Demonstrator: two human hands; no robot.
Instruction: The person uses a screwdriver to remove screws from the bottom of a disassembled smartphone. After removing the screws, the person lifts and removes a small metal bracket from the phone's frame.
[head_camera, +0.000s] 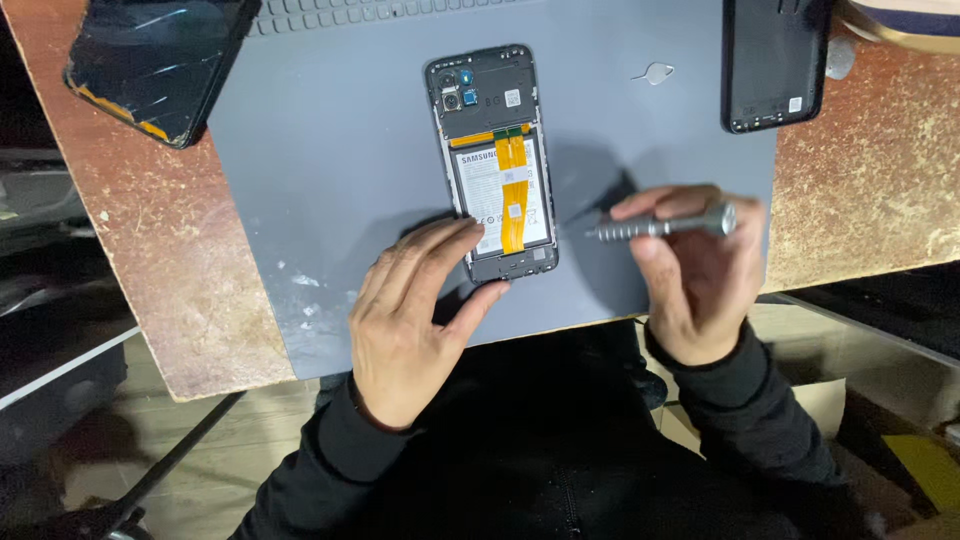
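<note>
While the left hand (405, 320) rests flat on the opened phone (495, 165), its grip is open, with the fingertips (462, 232) pressing the lower left edge of the frame and the thumb touching the bottom end. Under those fingers the phone lies back-side up, a long rounded rectangle with its cover off: a pale battery label, two glossy orange ribbon strips running lengthwise, and a dark plastic panel with round camera lenses at the far end. Just to the right of it, the right hand (695, 275) has its grip closed on a slim metal screwdriver (665, 226); the ribbed, silvery shaft lies level, tip toward the phone and not touching it. Both rest over a smooth grey mat (330, 180), which covers a worn, speckled brown surface (170, 270). Beyond the right grip lie a small metal pin (655, 72) and a black back cover (775, 62); far beyond the left grip, a cracked dark screen (155, 62).
</note>
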